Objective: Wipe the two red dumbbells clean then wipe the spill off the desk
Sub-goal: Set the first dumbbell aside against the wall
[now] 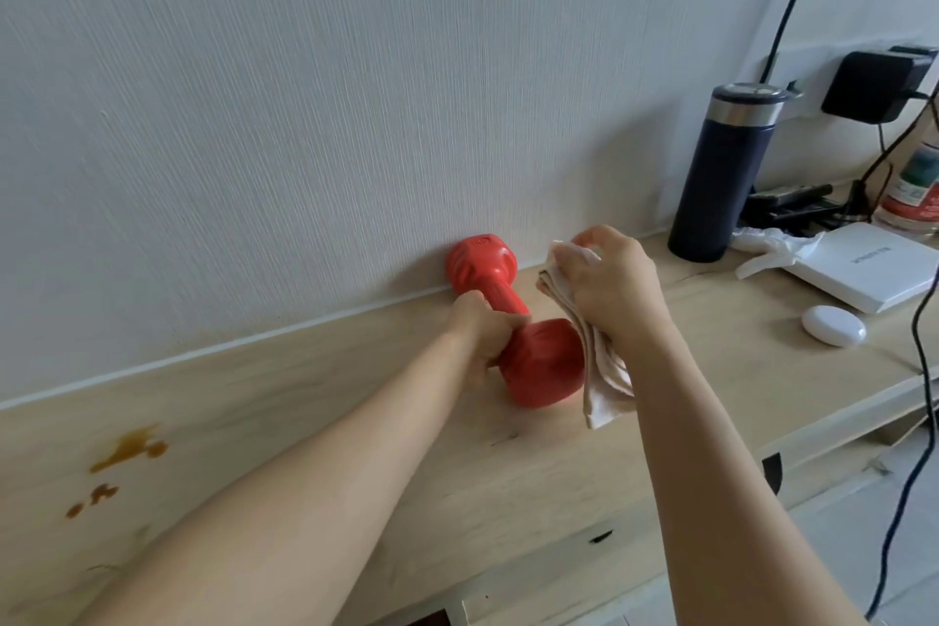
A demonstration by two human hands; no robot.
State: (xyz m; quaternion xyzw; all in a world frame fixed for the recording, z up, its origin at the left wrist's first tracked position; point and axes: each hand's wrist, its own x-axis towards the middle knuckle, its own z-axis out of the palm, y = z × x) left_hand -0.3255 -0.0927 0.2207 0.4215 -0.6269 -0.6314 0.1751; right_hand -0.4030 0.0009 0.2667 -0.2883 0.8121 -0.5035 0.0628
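Note:
One red dumbbell (513, 320) lies on the pale wooden desk (315, 371), one end against the wall. My left hand (482, 328) grips its handle. To its right, my right hand (615, 285) holds a crumpled beige cloth (604, 371), which hangs down beside the dumbbell's near head. A sliver of red shows under my right fingers; I cannot tell what it belongs to. No second dumbbell is clearly in view. A brown spill (127, 450) with smaller drops (96, 496) stains the desk at the near left.
A dark blue flask (721, 173) stands by the wall at the right. Further right are a white box (864, 264), a white oval case (833, 325), a jar, a black charger and hanging cables (914, 320). The desk's front edge runs along the lower right.

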